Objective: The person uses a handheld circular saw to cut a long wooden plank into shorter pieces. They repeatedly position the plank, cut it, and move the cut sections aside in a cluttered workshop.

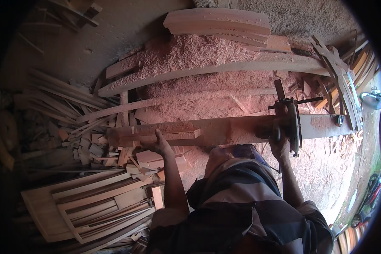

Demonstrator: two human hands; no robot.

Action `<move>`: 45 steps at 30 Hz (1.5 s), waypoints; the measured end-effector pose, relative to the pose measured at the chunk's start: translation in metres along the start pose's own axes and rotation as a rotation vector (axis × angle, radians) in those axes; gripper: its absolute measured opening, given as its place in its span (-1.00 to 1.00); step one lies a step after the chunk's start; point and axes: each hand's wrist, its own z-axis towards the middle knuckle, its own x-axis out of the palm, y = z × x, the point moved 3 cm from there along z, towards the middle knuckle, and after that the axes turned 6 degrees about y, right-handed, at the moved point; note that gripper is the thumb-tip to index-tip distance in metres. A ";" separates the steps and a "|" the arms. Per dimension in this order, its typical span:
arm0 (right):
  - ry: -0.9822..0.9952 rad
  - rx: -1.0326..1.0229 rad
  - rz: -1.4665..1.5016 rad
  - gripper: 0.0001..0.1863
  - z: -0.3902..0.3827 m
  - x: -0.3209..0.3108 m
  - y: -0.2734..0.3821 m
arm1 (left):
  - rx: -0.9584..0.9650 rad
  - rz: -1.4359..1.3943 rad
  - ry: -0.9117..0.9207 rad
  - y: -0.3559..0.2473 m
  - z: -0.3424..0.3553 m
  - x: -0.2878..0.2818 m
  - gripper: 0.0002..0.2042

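A long board (216, 131) lies crosswise in front of me, with a short pale wooden piece (183, 134) on its left part. My left hand (163, 144) grips that piece from the near side; some fingers are hidden. My right hand (279, 148) is closed on the handle of a dark power tool (290, 120), which rests on the board's right part with a guide bar sticking out. A tape measure (338, 120) sits at the board's right end.
Curved timbers (216, 63) and pink shavings (194, 106) lie beyond the board. Offcuts (89, 150) are heaped left, above stacked panels and slats (93, 207). Leaning planks (338, 76) stand right; stacked curved pieces (216, 21) lie at the back.
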 end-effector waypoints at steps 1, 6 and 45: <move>0.002 0.011 0.029 -0.35 -0.001 0.000 0.000 | -0.208 -0.163 -0.075 0.020 0.008 -0.004 0.08; 0.027 0.082 0.015 -0.36 0.001 -0.006 0.005 | -0.342 -0.376 -0.005 0.112 0.032 0.047 0.09; -0.057 0.189 -0.154 -0.34 -0.006 -0.003 -0.001 | -0.094 -0.426 0.177 0.082 0.084 0.032 -0.44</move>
